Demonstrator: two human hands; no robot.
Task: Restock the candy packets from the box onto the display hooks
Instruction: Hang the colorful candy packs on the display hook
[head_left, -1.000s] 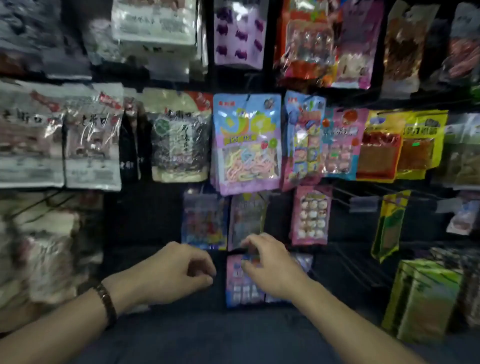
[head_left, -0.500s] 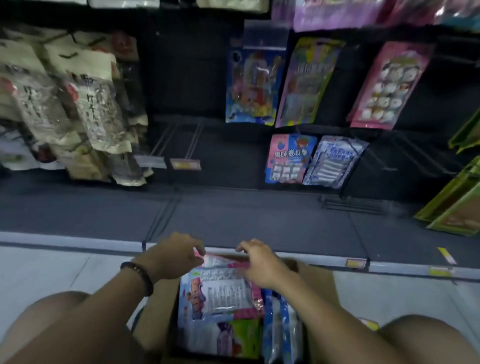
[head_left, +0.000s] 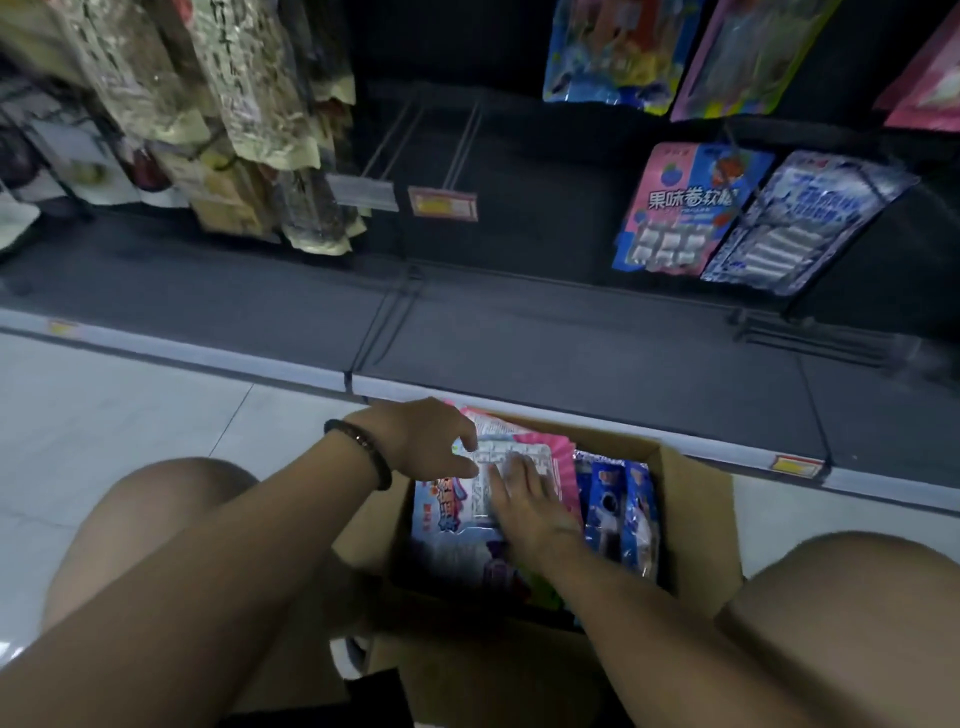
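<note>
Hanging on the dark rack ahead are a pink-and-blue packet (head_left: 685, 208) and a white-and-blue packet (head_left: 800, 223), side by side at the right. Pale brownish snack bags (head_left: 234, 104) crowd the left. Between these groups two bare display hooks (head_left: 431, 130) jut forward. One ends in a grey tag holder (head_left: 363, 192), the other in a red-and-yellow price tag (head_left: 441, 202). A dark base shelf (head_left: 467, 322) runs below the rack and lies between the hooks and the cardboard box (head_left: 696, 519). That box stands on the pale tiled floor (head_left: 130, 415), flanked by the person's bare knees.

Candy packets fill the box. Blue packets (head_left: 618, 509) stand on edge along its right side, and a white-and-pink top packet (head_left: 488, 457) lies flat over the others. The right hand (head_left: 524, 504) rests on this top packet, its fingers (head_left: 511, 470) straight and spread, pressing down and gripping nothing. The left hand (head_left: 421, 441), a dark bracelet on its wrist, reaches in from the left. Its fingers (head_left: 465, 441) curl down onto the top packet's upper left corner, thumb just beneath. Whether they actually pinch that corner cannot be told.
</note>
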